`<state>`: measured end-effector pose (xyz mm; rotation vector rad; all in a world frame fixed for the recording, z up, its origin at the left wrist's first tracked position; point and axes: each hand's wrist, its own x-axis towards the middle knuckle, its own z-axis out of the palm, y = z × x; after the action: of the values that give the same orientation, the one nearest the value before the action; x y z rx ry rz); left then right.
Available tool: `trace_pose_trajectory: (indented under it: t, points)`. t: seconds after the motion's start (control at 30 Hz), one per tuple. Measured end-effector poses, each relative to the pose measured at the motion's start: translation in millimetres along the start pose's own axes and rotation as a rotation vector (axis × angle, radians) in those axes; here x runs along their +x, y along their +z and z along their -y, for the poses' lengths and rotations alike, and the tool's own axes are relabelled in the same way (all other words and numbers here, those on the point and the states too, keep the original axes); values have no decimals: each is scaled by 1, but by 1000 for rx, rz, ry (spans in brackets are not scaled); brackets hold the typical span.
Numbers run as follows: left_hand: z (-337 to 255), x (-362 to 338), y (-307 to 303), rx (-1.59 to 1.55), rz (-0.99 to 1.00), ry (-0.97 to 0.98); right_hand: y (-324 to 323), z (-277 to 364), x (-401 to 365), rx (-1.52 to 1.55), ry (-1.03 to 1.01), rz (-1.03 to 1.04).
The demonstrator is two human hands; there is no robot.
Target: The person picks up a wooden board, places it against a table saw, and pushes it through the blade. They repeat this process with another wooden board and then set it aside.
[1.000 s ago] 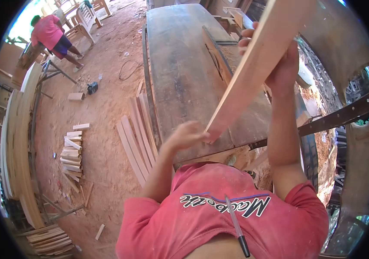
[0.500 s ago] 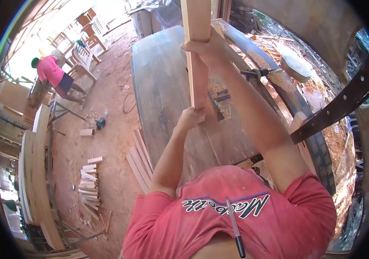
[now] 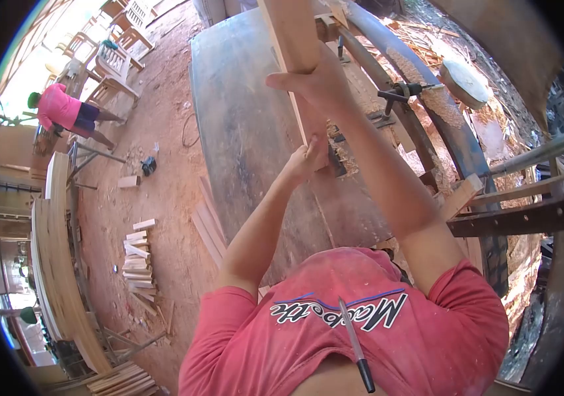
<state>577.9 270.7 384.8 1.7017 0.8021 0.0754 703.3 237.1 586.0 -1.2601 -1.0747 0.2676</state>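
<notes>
A long, pale board [image 3: 293, 39] is held tilted over the worn saw table [image 3: 242, 112]. Its near end is low above the table top, just beside a dark slot [image 3: 338, 166], and its far end is carried out of the top of the view. It is gripped at mid-length by the right hand [image 3: 315, 82], whose fingers are wrapped tight round its edge. The near end is pinched by the left hand [image 3: 303, 160], with the fingers closed on the corner.

Sawdust [image 3: 354, 142] is heaped to the right of the slot; whether a blade stands up from it cannot be told. The chief risk is judged to lie there: were the near end dropped or swung, the left fingers could be carried toward the slot, and the board could be caught and thrown. With so much length borne above the grip, the board could also be tipped by its own weight.

A drill [image 3: 400, 89] lies farther right and could be struck. Strips [image 3: 210, 228] lie on the ground at the table's left, where footing could be lost. Another person [image 3: 61, 109] is bent over far to the left, well apart.
</notes>
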Motion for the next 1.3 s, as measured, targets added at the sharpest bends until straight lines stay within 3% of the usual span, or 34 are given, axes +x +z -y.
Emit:
trace_pose_trajectory:
  t: [0.07, 0.17, 0.4, 0.53, 0.6, 0.73, 1.0, 1.3]
  points:
    - [-14, -15, 4, 20, -65, 82, 1, -1, -3, -8, 31, -17]
    - [-20, -16, 4, 41, -122, 60, 0, -1, 2, -41, 30, -56]
    - [-5, 22, -13, 52, -100, 42, 11, -1, 15, -96, -92, -97]
    - [-10, 27, -22, 26, -65, -6, 11, -12, 29, -134, -74, -3]
    - [-22, 25, -28, 15, -50, -28, 13, -4, 32, -14, -81, -73]
    - [-22, 37, -35, -1, -69, 34, 16, -15, 41, -70, 27, -109]
    - [-21, 60, -46, 16, -131, 24, 21, -33, 66, -44, -96, -64]
    - [-23, 74, -57, 25, -144, 49, 32, -46, 78, -29, -81, -131]
